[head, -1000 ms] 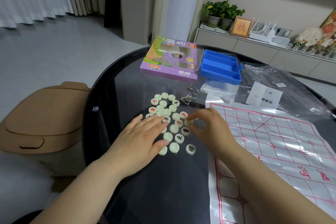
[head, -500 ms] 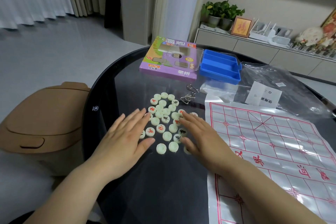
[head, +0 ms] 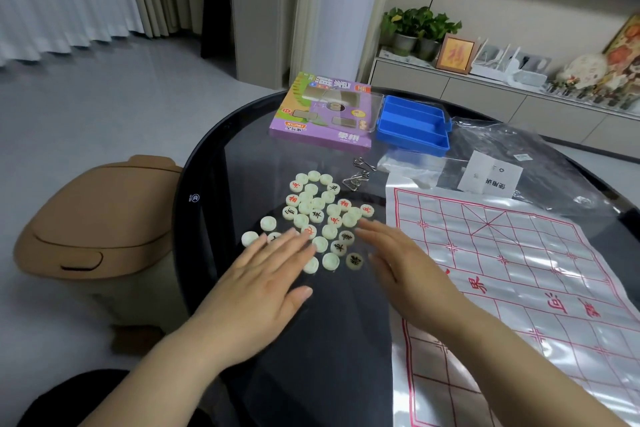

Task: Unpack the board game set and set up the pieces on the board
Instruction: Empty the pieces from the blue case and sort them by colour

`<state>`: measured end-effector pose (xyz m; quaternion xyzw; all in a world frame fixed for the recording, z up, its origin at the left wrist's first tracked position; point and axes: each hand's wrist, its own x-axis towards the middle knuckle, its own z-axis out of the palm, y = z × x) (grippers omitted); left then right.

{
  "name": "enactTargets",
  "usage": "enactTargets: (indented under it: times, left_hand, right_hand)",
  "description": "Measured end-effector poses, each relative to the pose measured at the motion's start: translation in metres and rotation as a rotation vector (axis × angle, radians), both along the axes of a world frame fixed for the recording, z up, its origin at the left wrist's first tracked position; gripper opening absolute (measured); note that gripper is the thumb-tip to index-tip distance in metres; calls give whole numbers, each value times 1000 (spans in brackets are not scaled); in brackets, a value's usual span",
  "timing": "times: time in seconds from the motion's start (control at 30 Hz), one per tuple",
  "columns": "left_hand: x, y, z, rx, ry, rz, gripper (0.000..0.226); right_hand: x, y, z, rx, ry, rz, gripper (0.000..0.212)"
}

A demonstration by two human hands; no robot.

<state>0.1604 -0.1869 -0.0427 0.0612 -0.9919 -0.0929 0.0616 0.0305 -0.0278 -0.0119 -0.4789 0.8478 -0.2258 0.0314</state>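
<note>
The left hand (head: pixel 258 282) covers some pieces (head: pixel 318 215), and the board (head: pixel 526 291) runs off the frame's right and bottom edges.

Both bare forearms reach forward side by side. The left hand (head: pixel 263 279) lies flat, palm down, fingers spread — the right hand (head: pixel 403 265) likewise flat, fingers extended — neither gripping anything.

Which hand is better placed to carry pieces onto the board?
Right hand, probably: it lies between the pile of pieces and the board. The left hand would have to cross over.
</note>
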Motion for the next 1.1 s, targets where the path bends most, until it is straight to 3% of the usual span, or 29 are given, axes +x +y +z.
enactTargets:
  times: [0.1,0.17,0.27,0.37,0.47,0.57,0.63,0.67,0.77,0.83,0.97,1.1]
  left_hand:
    - [6,19,-1,26,-42,-62,60]
    - [5,26,4,10,-56,-32,75]
    - [4,27,3,15,-40,-13,113]
    - [3,26,6,-14,-53,32,120]
    - [2,24,1,-18,77,26,92]
    - [-4,22,4,-105,-6,-67,57]
    - [-8,24,10,-125,-59,-83,70]
    - [-10,23,5,-119,5,-101,81]
    - [-13,16,-1,-83,13,-50,92]
    - [-11,14,-3,-16,94,-4,86]
    - [-9,10,0,35,233,21,45]
    - [-8,2,-3,115,442,130,42]
  right_hand:
    - [20,7,-4,83,55,16,45]
    - [26,10,-8,111,63,21,44]
    - [32,8,-7,152,116,17,59]
    - [34,18,-8,212,55,51,60]
    - [49,22,-1,217,36,107,68]
    - [47,20,1,82,138,117,51]
    - [38,18,7,69,67,76,43]
    - [31,16,9,96,26,61,45]
    - [16,2,8,164,72,41,47]
    - [11,-7,6,169,90,63,47]
    - [8,-15,-4,205,83,124,47]
    - [13,-2,-6,202,58,153,54]
